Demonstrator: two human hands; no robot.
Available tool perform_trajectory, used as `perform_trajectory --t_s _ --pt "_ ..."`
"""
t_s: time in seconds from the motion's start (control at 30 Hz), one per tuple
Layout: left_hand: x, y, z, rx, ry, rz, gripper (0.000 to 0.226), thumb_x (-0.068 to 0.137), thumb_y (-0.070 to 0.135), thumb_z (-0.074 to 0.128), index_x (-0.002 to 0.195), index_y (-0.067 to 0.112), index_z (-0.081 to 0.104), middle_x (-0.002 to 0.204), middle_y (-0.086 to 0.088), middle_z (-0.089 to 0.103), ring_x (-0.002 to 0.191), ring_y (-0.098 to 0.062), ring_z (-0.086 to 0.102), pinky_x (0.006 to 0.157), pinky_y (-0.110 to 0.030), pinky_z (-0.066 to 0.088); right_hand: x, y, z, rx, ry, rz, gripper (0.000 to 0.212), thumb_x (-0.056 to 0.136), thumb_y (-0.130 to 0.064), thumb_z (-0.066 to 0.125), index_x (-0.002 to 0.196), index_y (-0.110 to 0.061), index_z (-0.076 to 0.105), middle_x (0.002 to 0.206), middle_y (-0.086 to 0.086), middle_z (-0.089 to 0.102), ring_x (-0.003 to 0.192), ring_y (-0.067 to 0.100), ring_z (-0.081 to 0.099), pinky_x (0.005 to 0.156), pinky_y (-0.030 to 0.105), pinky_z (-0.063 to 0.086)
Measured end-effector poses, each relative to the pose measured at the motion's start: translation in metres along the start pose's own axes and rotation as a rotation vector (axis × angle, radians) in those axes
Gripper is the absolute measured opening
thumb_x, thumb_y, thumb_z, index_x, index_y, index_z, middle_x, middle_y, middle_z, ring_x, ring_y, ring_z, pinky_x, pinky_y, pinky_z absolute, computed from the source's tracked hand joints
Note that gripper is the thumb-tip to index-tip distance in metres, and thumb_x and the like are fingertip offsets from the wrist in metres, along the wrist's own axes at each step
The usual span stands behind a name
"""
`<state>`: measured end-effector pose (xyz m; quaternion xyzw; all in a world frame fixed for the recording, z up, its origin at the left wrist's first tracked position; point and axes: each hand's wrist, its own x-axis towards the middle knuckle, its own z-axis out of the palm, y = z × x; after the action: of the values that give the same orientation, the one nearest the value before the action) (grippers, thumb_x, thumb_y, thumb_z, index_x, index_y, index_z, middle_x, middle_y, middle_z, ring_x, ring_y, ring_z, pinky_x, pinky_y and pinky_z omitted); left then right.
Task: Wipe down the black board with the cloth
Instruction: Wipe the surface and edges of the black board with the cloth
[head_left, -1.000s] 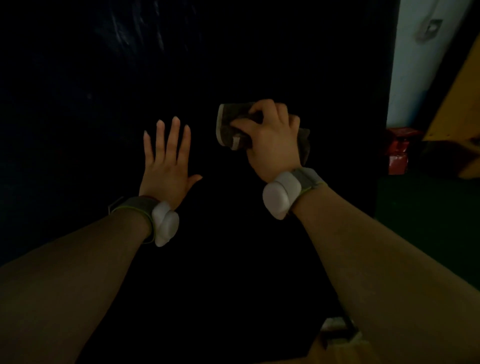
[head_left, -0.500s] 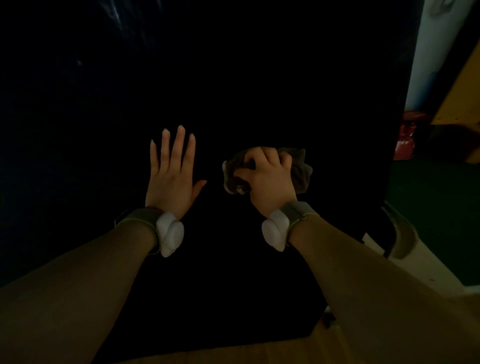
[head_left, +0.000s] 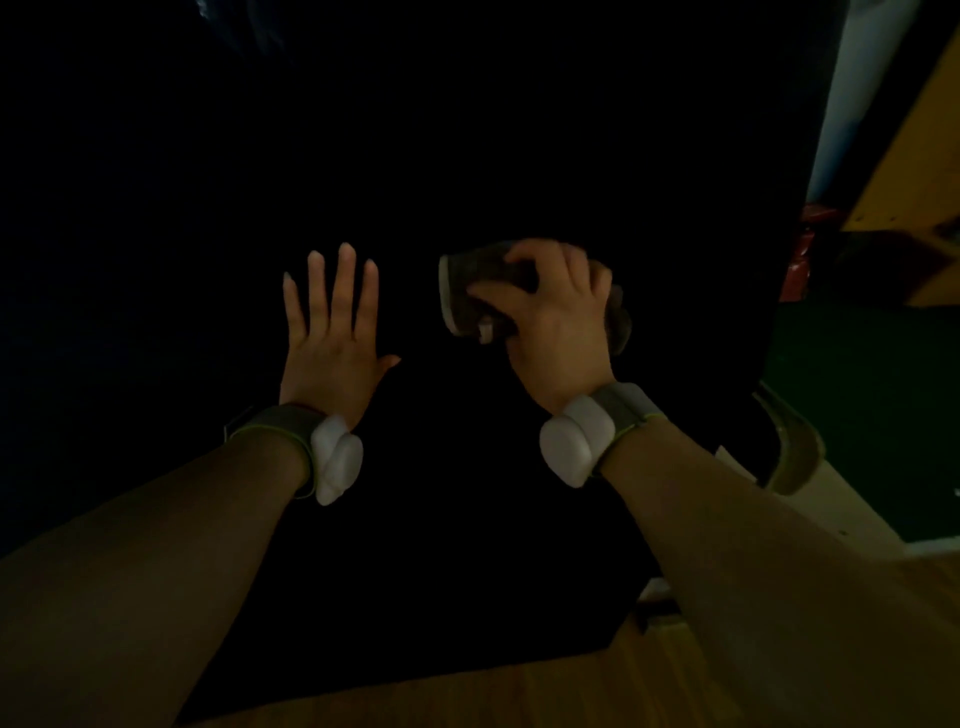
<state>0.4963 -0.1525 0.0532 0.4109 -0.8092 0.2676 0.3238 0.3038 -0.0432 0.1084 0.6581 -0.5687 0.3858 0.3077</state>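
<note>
Cloth (head_left: 467, 283), a dark grey-brown wad of fabric with a pale hem, sits bunched under the right hand (head_left: 556, 322), whose fingers curl over its top while the thumb closes in from below, so the hand grips the wad against the large, flat black board (head_left: 467, 130). Most of the visible fabric sticks out past the thumb and forefinger toward the left, ending in the pale hem that runs roughly up and down; a smaller dark fold shows past the little-finger side on the right. The wad's long axis therefore runs across the board from left to right, dipping slightly at its right end, with the hemmed end pointing toward the left hand (head_left: 332, 343). A small pale tab of fabric shows just beside the thumb tip. The left hand lies flat on the board, near the cloth but apart from it, with straight fingers pointing up, the thumb spread out to the side, and nothing held. Each wrist carries a grey-green fabric strap with a white rounded pod, one on the left wrist (head_left: 337, 460) and one on the right wrist (head_left: 576, 441). The board fills most of the view and is too dark to show surface detail. Below its lower edge runs a strip of brown wooden floor (head_left: 519, 691), and beyond its right edge stand a red object (head_left: 802, 260) and a slanted yellow panel (head_left: 909, 171).
</note>
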Motion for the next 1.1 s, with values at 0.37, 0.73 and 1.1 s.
perform_trajectory --t_s 0.37,0.73,1.1 --pt "0.001 -0.002 0.005 0.009 0.005 0.027 0.096 0.081 0.047 0.054 0.149 0.005 0.001 0.153 -0.029 0.009 0.139 -0.05 0.005 0.11 -0.059 -0.005 -0.038 -0.003 0.051 -0.051 -0.124 0.042 0.022 0.081 -0.023 0.071 0.102 -0.03 0.073 0.111 0.01 0.063 0.11 0.029 0.032 0.096 0.049 0.031" --pt "-0.034 0.001 0.006 -0.093 -0.038 0.112 0.085 0.084 0.038 0.058 0.148 0.003 0.014 0.154 -0.024 0.009 0.142 -0.041 0.0 0.116 -0.05 -0.001 -0.12 0.01 0.076 -0.101 -0.639 -0.012 0.033 0.1 -0.04 0.042 0.132 -0.041 0.049 0.143 0.001 0.034 0.134 0.029 0.022 0.106 0.044 0.002" --pt "-0.075 0.003 0.034 0.039 -0.094 0.14 0.086 0.084 0.048 0.055 0.146 0.003 0.018 0.152 -0.023 0.018 0.14 -0.041 0.007 0.113 -0.054 -0.001 -0.079 -0.004 0.041 0.061 -0.098 0.05 0.028 0.085 -0.023 0.053 0.102 -0.017 0.075 0.109 0.022 0.064 0.107 0.031 0.034 0.083 0.053 0.041"
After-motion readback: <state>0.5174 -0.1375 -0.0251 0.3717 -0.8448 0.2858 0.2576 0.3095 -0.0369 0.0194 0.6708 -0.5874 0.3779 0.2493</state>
